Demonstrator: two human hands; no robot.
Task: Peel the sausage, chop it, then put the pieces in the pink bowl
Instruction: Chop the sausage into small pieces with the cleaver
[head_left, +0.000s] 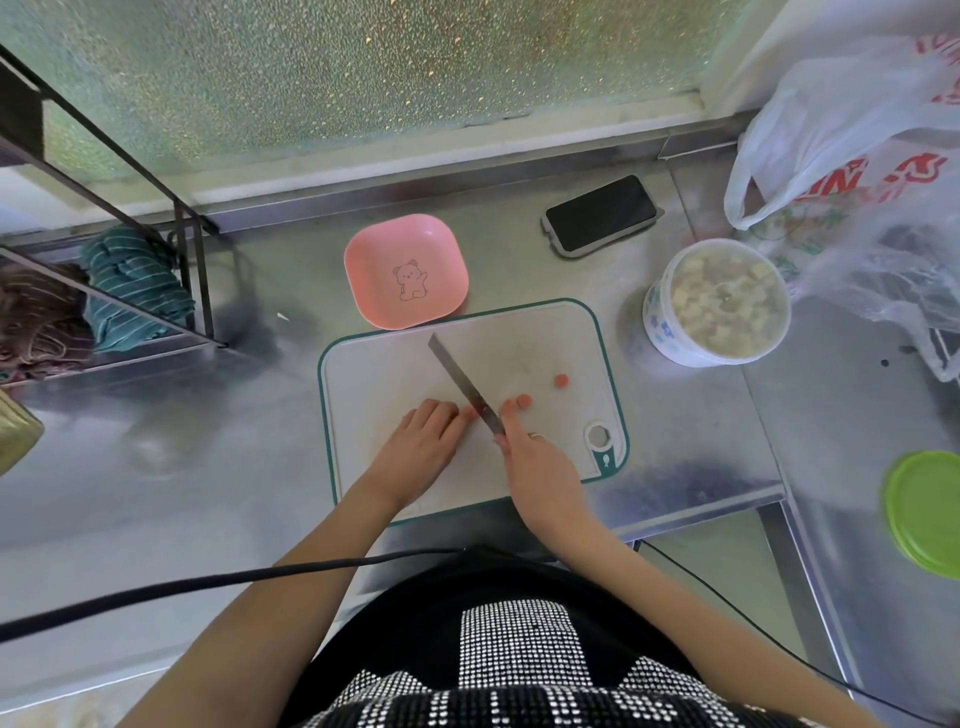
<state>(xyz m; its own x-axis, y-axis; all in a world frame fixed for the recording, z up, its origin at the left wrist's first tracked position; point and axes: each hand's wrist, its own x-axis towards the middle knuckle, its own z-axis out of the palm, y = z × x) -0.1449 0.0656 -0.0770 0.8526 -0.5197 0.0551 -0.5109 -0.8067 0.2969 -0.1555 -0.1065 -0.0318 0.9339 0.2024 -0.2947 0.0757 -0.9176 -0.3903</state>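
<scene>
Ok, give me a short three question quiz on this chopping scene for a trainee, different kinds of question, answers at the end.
1. True or false: the pink bowl already holds sausage pieces.
2. Which hand holds the knife? A) left B) right C) neither
3. Fill in: two cut slices, one near the blade and one farther right, lie on the ____.

Key:
1. False; it is empty.
2. B; the right hand grips the handle while the left hand steadies the sausage.
3. Cutting board.

sausage (470, 414) mostly hidden under left hand (422, 441)
</scene>
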